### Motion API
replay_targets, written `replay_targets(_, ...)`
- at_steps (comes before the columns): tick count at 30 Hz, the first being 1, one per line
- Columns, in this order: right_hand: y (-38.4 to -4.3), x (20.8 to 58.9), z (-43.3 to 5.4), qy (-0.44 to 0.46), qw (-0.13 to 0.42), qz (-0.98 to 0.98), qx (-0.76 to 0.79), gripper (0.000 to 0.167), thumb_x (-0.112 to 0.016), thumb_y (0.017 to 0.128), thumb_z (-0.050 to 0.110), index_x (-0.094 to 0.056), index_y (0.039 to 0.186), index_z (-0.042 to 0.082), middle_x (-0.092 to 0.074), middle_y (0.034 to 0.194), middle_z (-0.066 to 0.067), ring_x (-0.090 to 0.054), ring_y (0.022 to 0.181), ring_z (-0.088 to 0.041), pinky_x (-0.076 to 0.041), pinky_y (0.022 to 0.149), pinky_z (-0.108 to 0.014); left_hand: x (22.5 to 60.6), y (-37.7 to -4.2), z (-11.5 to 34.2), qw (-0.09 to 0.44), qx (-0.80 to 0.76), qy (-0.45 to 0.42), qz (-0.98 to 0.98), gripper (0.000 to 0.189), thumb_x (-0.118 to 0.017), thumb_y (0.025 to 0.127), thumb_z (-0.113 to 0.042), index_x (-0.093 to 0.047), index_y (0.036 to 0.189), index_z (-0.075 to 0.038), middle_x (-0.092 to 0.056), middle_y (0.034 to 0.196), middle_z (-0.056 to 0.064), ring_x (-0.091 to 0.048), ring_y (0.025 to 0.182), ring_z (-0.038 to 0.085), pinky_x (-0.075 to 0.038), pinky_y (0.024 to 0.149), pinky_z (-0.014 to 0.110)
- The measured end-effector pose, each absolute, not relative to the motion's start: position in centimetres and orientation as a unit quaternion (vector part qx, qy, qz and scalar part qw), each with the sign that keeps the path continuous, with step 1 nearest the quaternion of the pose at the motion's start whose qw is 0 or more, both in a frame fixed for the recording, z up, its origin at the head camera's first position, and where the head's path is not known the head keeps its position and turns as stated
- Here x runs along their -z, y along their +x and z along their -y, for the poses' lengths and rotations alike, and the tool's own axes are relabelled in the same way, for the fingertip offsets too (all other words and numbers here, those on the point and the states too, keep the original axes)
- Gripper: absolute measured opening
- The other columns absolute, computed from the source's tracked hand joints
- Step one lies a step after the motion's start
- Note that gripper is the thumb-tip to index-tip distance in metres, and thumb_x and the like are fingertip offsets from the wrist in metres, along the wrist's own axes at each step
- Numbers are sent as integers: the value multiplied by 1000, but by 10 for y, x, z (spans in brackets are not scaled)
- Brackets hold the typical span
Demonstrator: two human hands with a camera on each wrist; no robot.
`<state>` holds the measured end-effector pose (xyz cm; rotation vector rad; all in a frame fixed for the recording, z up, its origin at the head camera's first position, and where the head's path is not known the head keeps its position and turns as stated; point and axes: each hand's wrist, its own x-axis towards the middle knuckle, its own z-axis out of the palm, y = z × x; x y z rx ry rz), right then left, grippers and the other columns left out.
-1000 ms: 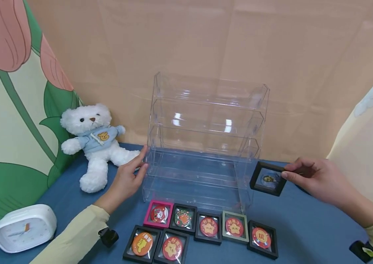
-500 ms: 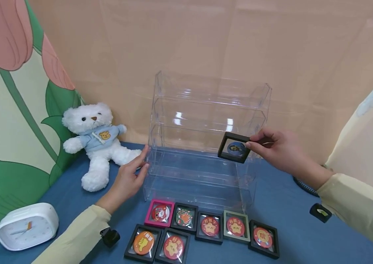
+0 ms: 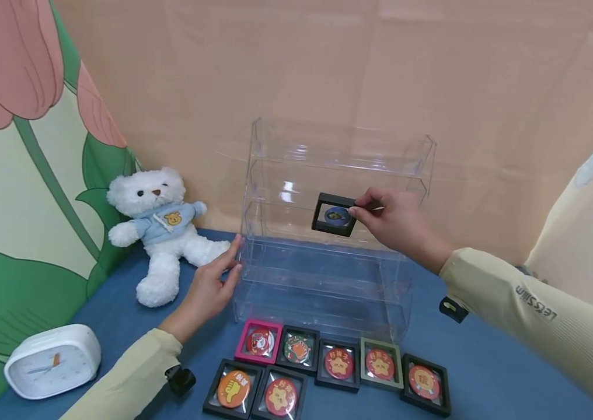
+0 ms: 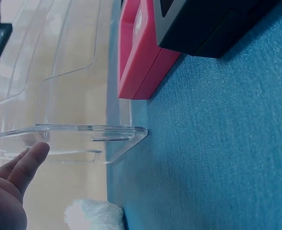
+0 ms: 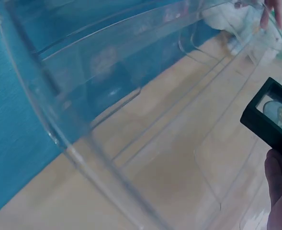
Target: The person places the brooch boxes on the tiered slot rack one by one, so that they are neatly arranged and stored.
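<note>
A black square display frame with a round blue badge inside is pinched at its right edge by my right hand. It hangs over the middle tiers of a clear, tiered acrylic rack, overlapping them in the head view. In the right wrist view the same display frame stands tilted above my fingertips, with the rack beside it. My left hand rests its extended fingers against the rack's left side; in the left wrist view its fingers reach the clear side panel.
Several framed badges lie in front of the rack, among them a pink one, a pale green one and a black one. A white teddy bear sits left of the rack. A white clock stands at the front left.
My right hand has carried the black display frame from right of the rack leftward and up to its middle tiers. My left hand has stayed at the rack's left side.
</note>
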<state>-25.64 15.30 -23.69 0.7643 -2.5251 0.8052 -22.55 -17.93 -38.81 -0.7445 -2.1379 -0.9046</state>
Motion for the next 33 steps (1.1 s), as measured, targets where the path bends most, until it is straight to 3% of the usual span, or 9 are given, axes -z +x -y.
replay_targets(12, -268, 254, -114, 316, 172, 896, -260, 7, -70, 87, 12, -66, 86, 7, -65, 80, -1, -64, 73, -12, -54, 66, -30, 390, -225, 177, 345, 349, -286, 823, 63, -64, 84, 10, -39, 142, 4, -51, 133, 19, -67, 89, 28, -54, 69, 41)
replay_targets(18, -269, 257, -109, 319, 167, 903, -236, 6, -70, 87, 13, -66, 84, 9, -63, 78, 2, -62, 70, -10, -53, 66, -28, 390, -225, 178, 347, 347, -281, 825, 62, -63, 85, 9, -39, 142, 3, -51, 134, 17, -67, 87, 26, -54, 62, 36)
replay_targets(23, -267, 257, -111, 310, 152, 913, -220, 4, -68, 88, 10, -68, 90, 7, -66, 83, -1, -62, 73, -11, -53, 66, -28, 393, -225, 177, 337, 344, -272, 833, 64, -63, 86, 7, -38, 143, 0, -50, 135, 17, -67, 87, 25, -55, 62, 32)
replay_targets(27, -265, 252, -110, 318, 133, 915, -208, 11, -65, 88, 4, -69, 98, 4, -68, 92, -5, -64, 78, -13, -53, 68, -30, 393, -223, 177, 336, 346, -269, 834, 63, -63, 86, 7, -38, 143, 0, -51, 135, 17, -67, 86, 24, -54, 58, 28)
replay_targets(33, -266, 242, -105, 326, 119, 921, -180, 9, -65, 89, 5, -70, 96, 5, -69, 91, -5, -63, 76, -14, -53, 70, -31, 391, -224, 177, 345, 343, -278, 828, 62, -64, 84, 9, -40, 141, 3, -52, 133, 19, -67, 86, 27, -55, 60, 32)
